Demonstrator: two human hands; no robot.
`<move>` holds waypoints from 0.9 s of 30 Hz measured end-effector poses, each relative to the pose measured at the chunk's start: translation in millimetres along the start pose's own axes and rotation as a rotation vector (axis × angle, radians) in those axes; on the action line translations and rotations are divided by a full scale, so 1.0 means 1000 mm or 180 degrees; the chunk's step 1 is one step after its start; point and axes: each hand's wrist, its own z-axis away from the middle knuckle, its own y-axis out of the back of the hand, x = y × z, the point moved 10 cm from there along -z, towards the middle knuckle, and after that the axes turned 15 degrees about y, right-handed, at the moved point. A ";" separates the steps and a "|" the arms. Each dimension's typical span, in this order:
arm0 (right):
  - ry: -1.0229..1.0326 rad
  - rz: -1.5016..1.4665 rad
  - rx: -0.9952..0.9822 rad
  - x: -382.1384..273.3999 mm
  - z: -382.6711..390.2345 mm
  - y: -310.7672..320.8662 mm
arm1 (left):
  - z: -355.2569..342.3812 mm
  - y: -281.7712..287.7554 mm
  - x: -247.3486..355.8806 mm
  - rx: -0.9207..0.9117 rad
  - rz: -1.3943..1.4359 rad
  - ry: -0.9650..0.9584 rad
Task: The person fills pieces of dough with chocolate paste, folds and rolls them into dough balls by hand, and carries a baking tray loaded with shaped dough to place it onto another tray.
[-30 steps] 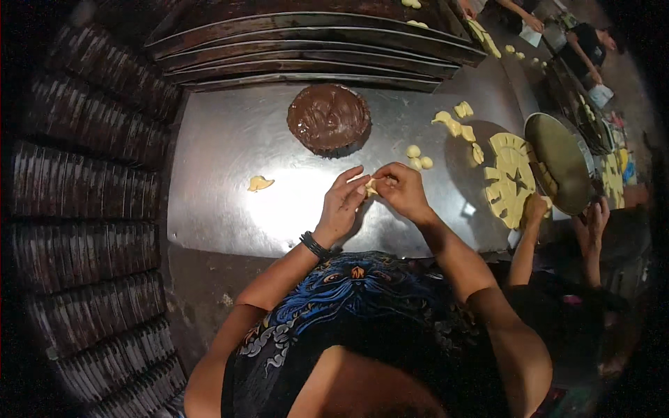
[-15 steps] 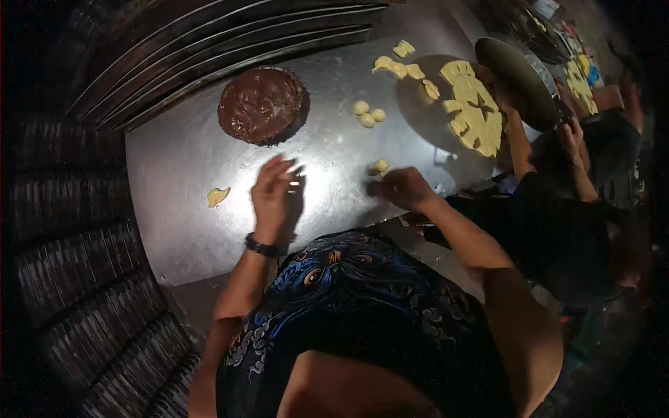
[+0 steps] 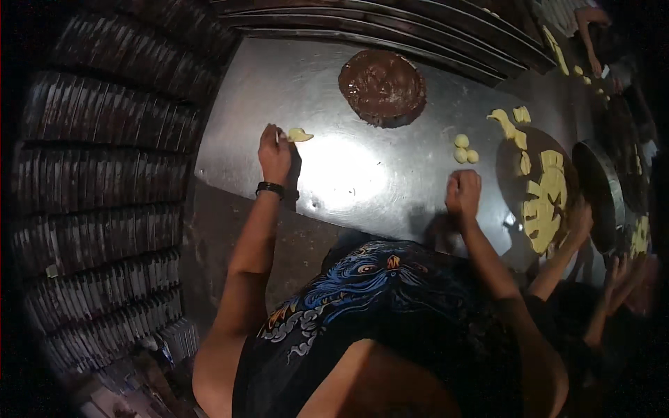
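Observation:
On the left of the steel table (image 3: 244, 90), my left hand (image 3: 275, 159) is beside a small curved scrap of pale yellow dough (image 3: 300, 135). Its fingertips come close to the scrap, and a bright gap shows between the fingers; whether they touch it I cannot tell. A dark bracelet circles that wrist. My right hand (image 3: 463, 193) is closed over the table, just nearer than three small pale dough balls (image 3: 461, 141). Whatever is inside its curled fingers is hidden. A round, shiny chocolate-brown mass (image 3: 383, 87) lies at the back of the table, between my hands.
Cut dough sheet (image 3: 547, 202) and loose dough strips (image 3: 503, 124) lie at the right. A co-worker's hand (image 3: 580, 221) is by the sheet, next to a round dark pan (image 3: 598, 195). Dark trays (image 3: 390, 24) line the back edge; racks of stacked thin plates (image 3: 104, 167) stand at left.
My view has turned left. My left hand has moved to the dough scrap. My right hand has curled closed near the dough balls; the single ball beside it is out of sight.

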 end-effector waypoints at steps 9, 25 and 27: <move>-0.0484 -0.0518 -0.0772 -0.023 0.014 0.007 | 0.038 -0.025 0.061 -0.0680 -0.0307 -0.1597; -0.1947 -0.1585 -0.1707 0.118 -0.061 -0.027 | 0.046 0.007 0.019 -0.2026 0.0964 0.0608; -0.1113 -0.0617 -0.0316 0.100 -0.076 0.016 | 0.058 -0.006 0.026 -0.1819 0.1249 0.0957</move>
